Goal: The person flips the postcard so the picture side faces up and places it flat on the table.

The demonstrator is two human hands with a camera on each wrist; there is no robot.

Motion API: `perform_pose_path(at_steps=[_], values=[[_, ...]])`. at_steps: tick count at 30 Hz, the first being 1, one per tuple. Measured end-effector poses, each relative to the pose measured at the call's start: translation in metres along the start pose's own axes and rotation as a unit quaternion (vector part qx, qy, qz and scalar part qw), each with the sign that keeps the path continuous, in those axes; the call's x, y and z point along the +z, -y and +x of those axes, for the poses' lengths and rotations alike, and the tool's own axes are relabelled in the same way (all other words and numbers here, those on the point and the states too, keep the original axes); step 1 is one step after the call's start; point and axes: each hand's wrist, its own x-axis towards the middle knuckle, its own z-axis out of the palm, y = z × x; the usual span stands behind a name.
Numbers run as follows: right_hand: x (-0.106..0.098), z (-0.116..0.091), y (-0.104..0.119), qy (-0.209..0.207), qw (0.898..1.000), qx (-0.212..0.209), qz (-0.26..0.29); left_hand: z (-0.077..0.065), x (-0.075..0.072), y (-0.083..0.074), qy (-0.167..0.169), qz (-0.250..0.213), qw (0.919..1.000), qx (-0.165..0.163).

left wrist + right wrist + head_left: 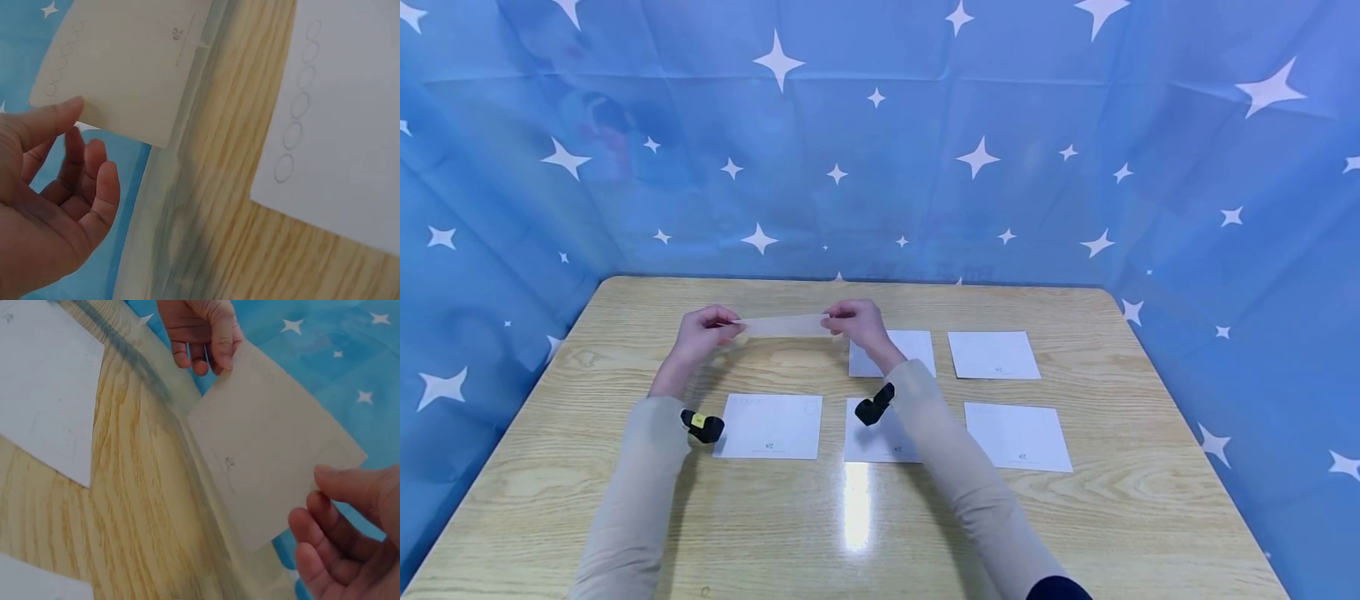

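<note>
A postcard (782, 326) is held up over the back left of the table, tilted so that the head view catches it nearly edge-on. My left hand (703, 329) pinches its left end between thumb and fingers. The opposite end is pinched by my right hand (859, 323). In the left wrist view, the raised postcard (125, 69) shows a row of small circles and a small printed mark. Below it, a flat postcard (767, 427) with similar circles lies front left. Another postcard (913, 346) lies at the back, partly covered by my right arm.
More white postcards lie in rows: one front middle (868, 446) under my right forearm, one front right (1018, 437) and one back right (994, 355). A blue curtain (880, 200) with white stars hangs behind the wooden table (1135, 500) and along its sides.
</note>
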Motion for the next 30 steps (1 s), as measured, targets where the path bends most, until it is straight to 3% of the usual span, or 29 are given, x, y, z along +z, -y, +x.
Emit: perform_pose_path(at_steps=[7,13,16,23,30], values=[[-0.001,-0.002,-0.006,0.002,1.0,-0.009,-0.005,-0.001,-0.003,0.007,0.014,-0.033,0.9993,0.004],[0.001,-0.003,-0.011,-0.002,0.998,-0.006,-0.056,-0.001,-0.004,0.014,0.041,-0.074,0.9964,0.0],[0.001,-0.005,-0.014,0.004,0.997,0.006,-0.071,-0.003,-0.002,0.014,0.039,-0.047,0.998,-0.015],[0.0,-0.009,-0.02,0.023,0.999,0.018,-0.039,-0.006,0.002,0.016,0.055,0.038,0.9964,-0.052],[0.004,-0.012,-0.024,0.038,0.998,0.008,-0.059,-0.006,0.003,0.02,0.069,0.074,0.9937,-0.049]])
